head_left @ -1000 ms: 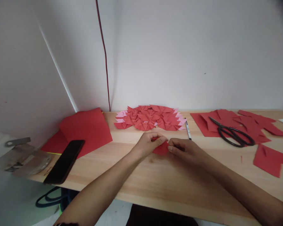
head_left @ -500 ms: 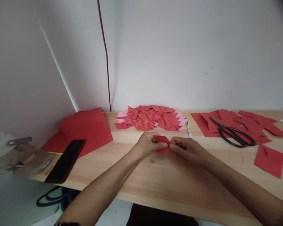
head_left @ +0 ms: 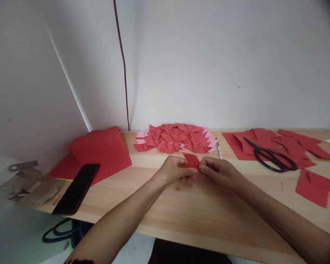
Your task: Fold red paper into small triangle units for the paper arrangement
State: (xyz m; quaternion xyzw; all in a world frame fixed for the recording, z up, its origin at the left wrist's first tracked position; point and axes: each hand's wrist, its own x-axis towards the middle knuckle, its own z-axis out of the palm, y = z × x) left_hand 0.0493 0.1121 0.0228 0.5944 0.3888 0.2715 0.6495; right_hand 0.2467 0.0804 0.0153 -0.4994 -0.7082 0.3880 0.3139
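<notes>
Between my two hands is a small piece of red paper (head_left: 191, 159), partly opened at a fold, held just above the wooden table (head_left: 165, 212). My left hand (head_left: 176, 169) pinches its left side, thumb laid along the near edge. With thumb and fingertips, my right hand (head_left: 213, 168) grips the right corner. Fingers hide part of the paper's underside. Behind my hands lies a cluster of folded red and pink paper pieces (head_left: 173, 138) with pointed edges. A white pen (head_left: 219, 149) rests beside that cluster, just beyond my right hand.
Black-handled scissors (head_left: 272, 156) lie on cut red sheets (head_left: 253, 143) at the right, with an L-shaped red scrap (head_left: 313, 187) nearer. At the left are a large red sheet (head_left: 101, 150), a dark phone (head_left: 76, 189) and a clear plastic packet (head_left: 35, 185). A cable (head_left: 123, 66) hangs along the wall.
The red paper, flat and facing me before, now tilts with a flap standing up at the back. My left fingers have shifted beneath it; my right hand has moved slightly up.
</notes>
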